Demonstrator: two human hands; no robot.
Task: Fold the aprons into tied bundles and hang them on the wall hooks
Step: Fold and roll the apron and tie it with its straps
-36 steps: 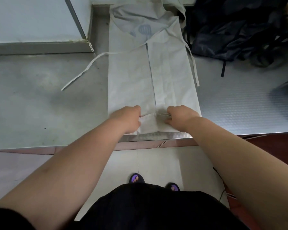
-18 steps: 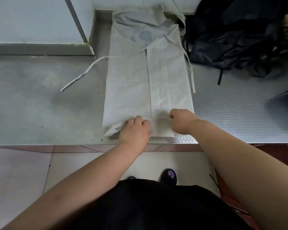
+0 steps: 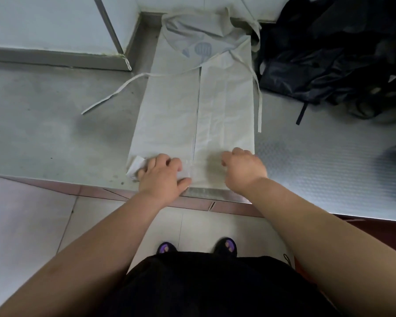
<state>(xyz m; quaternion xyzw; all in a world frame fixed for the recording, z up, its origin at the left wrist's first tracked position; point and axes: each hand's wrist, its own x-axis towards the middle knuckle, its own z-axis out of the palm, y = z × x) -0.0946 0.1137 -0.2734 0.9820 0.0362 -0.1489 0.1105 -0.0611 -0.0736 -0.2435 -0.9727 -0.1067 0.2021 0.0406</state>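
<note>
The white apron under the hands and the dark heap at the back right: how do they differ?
The white apron lies flat, folded into a long neat strip; the dark heap is crumpled and unfolded. The left hand and right hand are on the white apron's near end; nothing touches the dark heap. Both rest on the metal counter.

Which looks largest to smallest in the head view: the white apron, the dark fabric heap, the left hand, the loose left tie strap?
1. white apron
2. dark fabric heap, cut off by the frame, so its rank is unsure
3. left hand, nearer the camera
4. left tie strap
</note>
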